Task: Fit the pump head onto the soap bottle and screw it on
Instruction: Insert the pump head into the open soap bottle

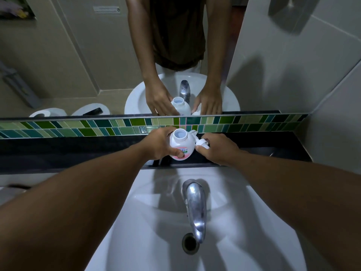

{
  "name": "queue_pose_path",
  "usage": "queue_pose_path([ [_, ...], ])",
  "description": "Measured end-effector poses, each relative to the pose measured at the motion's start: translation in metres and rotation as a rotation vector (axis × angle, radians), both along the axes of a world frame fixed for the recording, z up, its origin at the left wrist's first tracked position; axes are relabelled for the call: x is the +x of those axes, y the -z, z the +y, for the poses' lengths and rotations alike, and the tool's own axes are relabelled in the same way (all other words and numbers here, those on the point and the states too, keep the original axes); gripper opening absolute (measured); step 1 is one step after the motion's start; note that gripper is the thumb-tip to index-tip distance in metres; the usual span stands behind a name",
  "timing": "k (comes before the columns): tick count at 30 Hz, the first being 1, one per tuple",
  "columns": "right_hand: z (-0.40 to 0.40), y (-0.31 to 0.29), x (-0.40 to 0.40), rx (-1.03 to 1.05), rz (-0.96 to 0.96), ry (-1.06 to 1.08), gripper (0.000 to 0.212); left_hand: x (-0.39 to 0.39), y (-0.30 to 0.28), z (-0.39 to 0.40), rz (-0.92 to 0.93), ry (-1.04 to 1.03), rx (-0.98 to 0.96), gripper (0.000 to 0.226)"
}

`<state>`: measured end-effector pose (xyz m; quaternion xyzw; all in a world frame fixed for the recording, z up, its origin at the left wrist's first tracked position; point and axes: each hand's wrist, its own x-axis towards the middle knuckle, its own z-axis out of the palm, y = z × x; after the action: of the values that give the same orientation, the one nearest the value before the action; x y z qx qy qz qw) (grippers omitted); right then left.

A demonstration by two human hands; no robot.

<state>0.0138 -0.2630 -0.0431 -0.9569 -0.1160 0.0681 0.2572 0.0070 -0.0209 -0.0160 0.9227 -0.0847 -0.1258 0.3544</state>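
Steadying light, slick soap bottle (180,146) by its waist with left hand (158,144) at ledge's (78,151) back edge; right hand (216,148) pinching rigid pump head (202,142) at its collar.

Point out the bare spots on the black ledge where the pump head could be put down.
Free: the black ledge left of the left hand, and right of the right hand. Crowded: around the soap bottle and pump head.

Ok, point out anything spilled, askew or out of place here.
Only the soap bottle: its neck is open, with the pump head off beside it on the ledge under the right hand. The left hand grips the bottle. No spill visible.
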Motion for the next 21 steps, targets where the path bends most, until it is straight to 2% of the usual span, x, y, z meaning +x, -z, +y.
queue_pose_path([
  [5, -0.013, -0.008, -0.005, -0.026, -0.024, 0.072, 0.02, 0.003, 0.002, 0.001, 0.0, 0.006, 0.032, 0.08],
  [9, -0.032, -0.024, -0.01, -0.045, -0.084, 0.064, 0.03, 0.002, 0.002, 0.001, -0.016, 0.008, 0.037, 0.078],
  [14, -0.038, -0.061, -0.012, -0.032, -0.226, -0.016, 0.037, 0.003, 0.004, 0.001, -0.006, 0.0, 0.031, 0.076],
  [21, -0.017, -0.121, -0.006, 0.12, -0.477, -0.126, 0.039, 0.002, 0.005, 0.0, -0.007, -0.015, 0.01, 0.074],
])
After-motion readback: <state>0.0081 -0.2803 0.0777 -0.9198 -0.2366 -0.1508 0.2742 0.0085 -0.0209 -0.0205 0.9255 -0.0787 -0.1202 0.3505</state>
